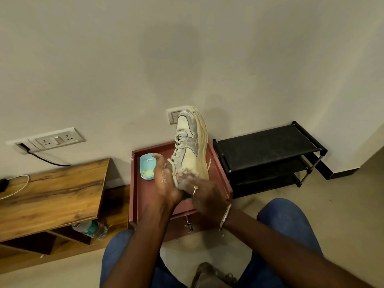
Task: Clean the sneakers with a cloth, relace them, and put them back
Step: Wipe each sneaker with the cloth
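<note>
A cream and grey sneaker [192, 142] with white laces is held up over the red-brown side table [143, 196], its toe pointing away toward the wall. My left hand [166, 181] grips its heel end from the left, thumb raised. My right hand [202, 189], wearing a ring and a wrist bangle, holds the heel from the right, fingers wet with soapy foam. A second grey sneaker [209, 275] lies on the floor between my knees. No cloth is visible.
A light blue soap dish [146, 166] sits on the side table by my left hand. A black shoe rack [268, 156] stands to the right. A wooden desk [52, 196] with a water bottle [91, 229] underneath is at the left.
</note>
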